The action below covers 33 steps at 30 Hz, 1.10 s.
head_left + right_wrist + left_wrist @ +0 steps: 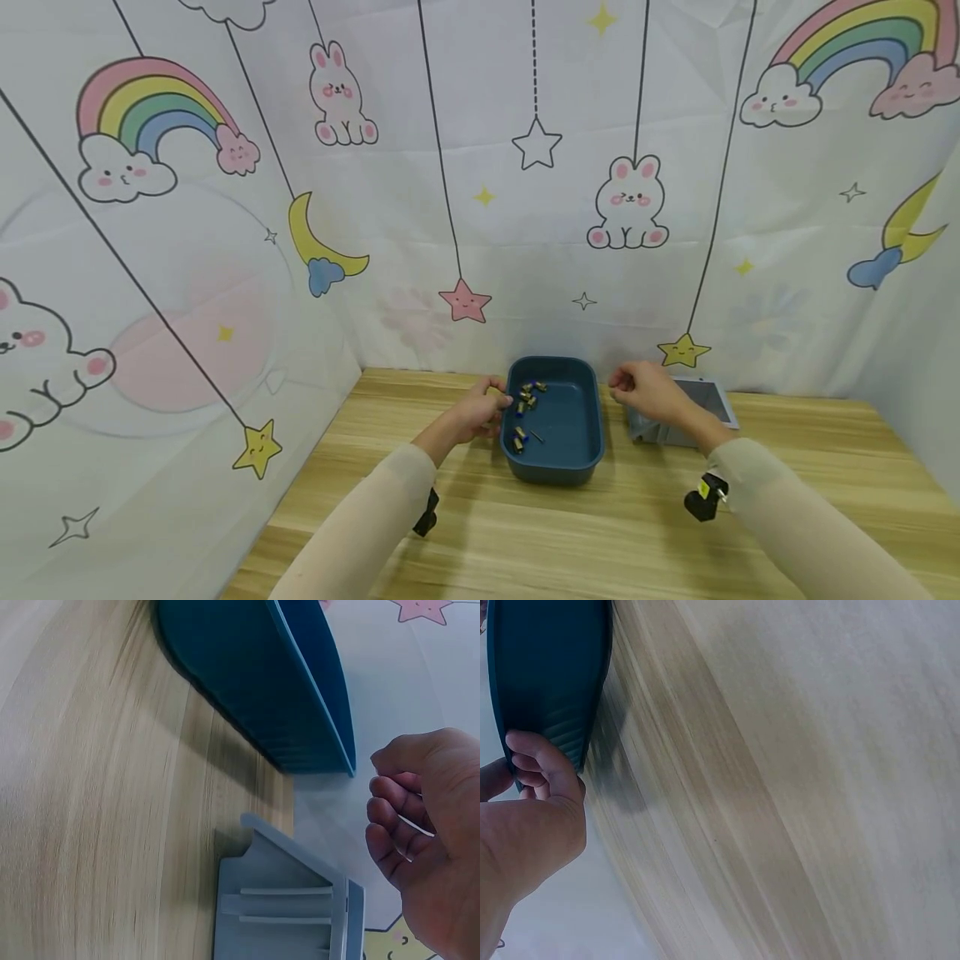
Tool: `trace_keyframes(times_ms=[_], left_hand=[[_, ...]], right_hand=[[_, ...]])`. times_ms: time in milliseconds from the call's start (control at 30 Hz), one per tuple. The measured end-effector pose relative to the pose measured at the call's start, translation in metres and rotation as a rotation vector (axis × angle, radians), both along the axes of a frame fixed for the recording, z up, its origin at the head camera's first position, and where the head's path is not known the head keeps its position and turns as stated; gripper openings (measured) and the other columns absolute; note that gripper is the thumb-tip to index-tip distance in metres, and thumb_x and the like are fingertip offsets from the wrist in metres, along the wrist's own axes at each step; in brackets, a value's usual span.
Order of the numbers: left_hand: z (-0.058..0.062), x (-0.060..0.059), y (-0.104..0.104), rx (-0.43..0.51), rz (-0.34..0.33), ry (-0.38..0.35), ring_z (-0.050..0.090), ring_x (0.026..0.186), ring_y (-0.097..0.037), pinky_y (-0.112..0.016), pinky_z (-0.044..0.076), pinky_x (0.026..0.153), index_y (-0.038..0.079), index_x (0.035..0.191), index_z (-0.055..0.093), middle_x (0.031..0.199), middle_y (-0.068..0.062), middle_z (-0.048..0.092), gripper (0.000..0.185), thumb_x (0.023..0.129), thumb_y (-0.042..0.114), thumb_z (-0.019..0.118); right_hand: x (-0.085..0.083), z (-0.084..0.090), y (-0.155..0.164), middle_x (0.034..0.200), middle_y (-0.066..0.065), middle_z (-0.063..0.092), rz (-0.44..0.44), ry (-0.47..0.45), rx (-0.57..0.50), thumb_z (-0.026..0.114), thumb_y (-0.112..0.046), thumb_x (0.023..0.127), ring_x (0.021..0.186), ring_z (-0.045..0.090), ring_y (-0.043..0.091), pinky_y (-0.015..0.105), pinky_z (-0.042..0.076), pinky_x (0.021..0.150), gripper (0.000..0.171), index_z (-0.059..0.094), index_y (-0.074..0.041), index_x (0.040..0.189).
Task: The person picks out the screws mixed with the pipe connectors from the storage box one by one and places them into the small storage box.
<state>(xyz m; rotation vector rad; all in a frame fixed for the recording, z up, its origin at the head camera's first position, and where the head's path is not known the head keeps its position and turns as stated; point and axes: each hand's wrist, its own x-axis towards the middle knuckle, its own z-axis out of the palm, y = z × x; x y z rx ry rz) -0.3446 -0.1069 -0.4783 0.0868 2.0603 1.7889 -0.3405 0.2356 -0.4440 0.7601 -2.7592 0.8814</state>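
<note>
A dark blue plastic bin (558,475) stands at the back middle of the wooden table, with several small brass fittings (527,397) in its left half. My left hand (480,410) is at the bin's left rim, fingers curled against the bin wall (547,667); the left wrist view shows the left hand (536,817) touching that wall. My right hand (647,392) hovers between the bin and a grey box (708,398), fingers curled. In the right wrist view a thin pale pin (416,826) lies across the curled fingers of my right hand (424,847), above the grey box (277,907).
A cartoon-print cloth (465,208) closes off the back and left sides right behind the bin. Bare wooden tabletop (570,542) stretches toward me. Black wrist cameras (703,500) hang under both forearms.
</note>
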Motion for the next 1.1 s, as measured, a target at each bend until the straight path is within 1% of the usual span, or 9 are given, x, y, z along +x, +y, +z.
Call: trace_keyframes(times_ms=[167,233,333,567,833,1100], left_hand=[[-0.001,-0.001,-0.001,0.002,-0.004,-0.001,0.054,0.068,-0.016,-0.031,0.045,0.063,0.009,0.137,0.041,0.087,-0.008,0.06,0.03,0.11,0.014,0.053],[-0.001,-0.001,-0.001,0.0,-0.005,0.0,0.054,0.068,-0.015,-0.03,0.045,0.063,0.009,0.137,0.041,0.087,-0.008,0.061,0.03,0.111,0.014,0.053],[-0.001,-0.001,-0.002,0.0,-0.005,0.001,0.054,0.067,-0.015,-0.03,0.045,0.062,0.009,0.137,0.041,0.088,-0.009,0.062,0.03,0.111,0.015,0.053],[0.0,-0.001,-0.001,-0.003,-0.008,0.003,0.057,0.069,-0.015,-0.029,0.046,0.063,0.007,0.139,0.04,0.09,-0.01,0.064,0.032,0.111,0.015,0.053],[-0.001,-0.001,0.0,-0.002,-0.003,0.003,0.057,0.069,-0.015,-0.029,0.046,0.062,0.008,0.14,0.04,0.092,-0.011,0.065,0.033,0.11,0.015,0.054],[0.0,0.0,0.0,0.001,0.006,-0.003,0.057,0.069,-0.015,-0.029,0.047,0.061,0.008,0.138,0.041,0.091,-0.011,0.064,0.032,0.11,0.014,0.054]], right_hand=[[-0.002,-0.003,-0.005,0.081,0.001,0.068,0.016,0.026,0.0,0.075,-0.004,0.091,0.075,0.062,0.014,0.032,0.054,0.068,0.006,0.071,-0.001,0.092],[-0.002,-0.004,-0.008,0.081,0.001,0.067,0.022,0.024,-0.008,0.075,-0.003,0.09,0.075,0.062,0.014,0.031,0.054,0.068,0.005,0.071,-0.001,0.092],[-0.002,-0.007,-0.012,0.082,0.002,0.067,0.041,0.014,-0.019,0.073,-0.001,0.09,0.075,0.062,0.014,0.031,0.054,0.067,0.004,0.07,-0.002,0.092],[-0.002,-0.01,-0.023,0.082,0.0,0.067,0.036,-0.006,-0.018,0.076,-0.002,0.091,0.075,0.061,0.012,0.03,0.054,0.068,0.006,0.07,-0.005,0.092],[0.0,-0.009,-0.031,0.083,-0.001,0.067,0.056,-0.034,-0.014,0.076,-0.002,0.093,0.075,0.061,0.012,0.03,0.054,0.068,0.006,0.071,-0.005,0.095],[0.002,-0.008,-0.038,0.084,-0.001,0.068,0.07,-0.029,-0.022,0.076,-0.002,0.092,0.077,0.062,0.012,0.031,0.055,0.069,0.005,0.072,-0.004,0.094]])
